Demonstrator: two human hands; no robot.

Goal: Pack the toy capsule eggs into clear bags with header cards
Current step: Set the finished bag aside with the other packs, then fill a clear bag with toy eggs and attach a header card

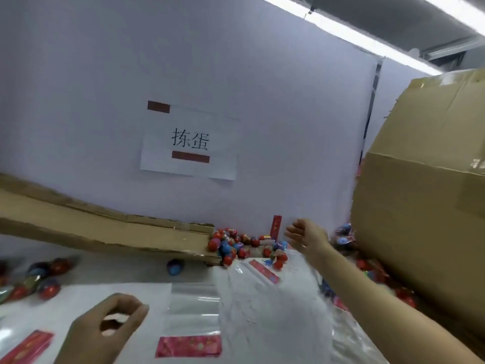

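Eggs (231, 245) heaped below sign (190, 143) reading 拣蛋

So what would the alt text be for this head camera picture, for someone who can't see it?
A person's right hand reaches toward a pile of red and blue capsule eggs by a white wall, while the left hand hovers near a clear bag with a red header card.

Bright overhead tube light (367, 35), soft blur

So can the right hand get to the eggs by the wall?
Probably yes. The right hand is stretched out just beside the eggs at the wall, with nothing between them; the big box sits off to its right.
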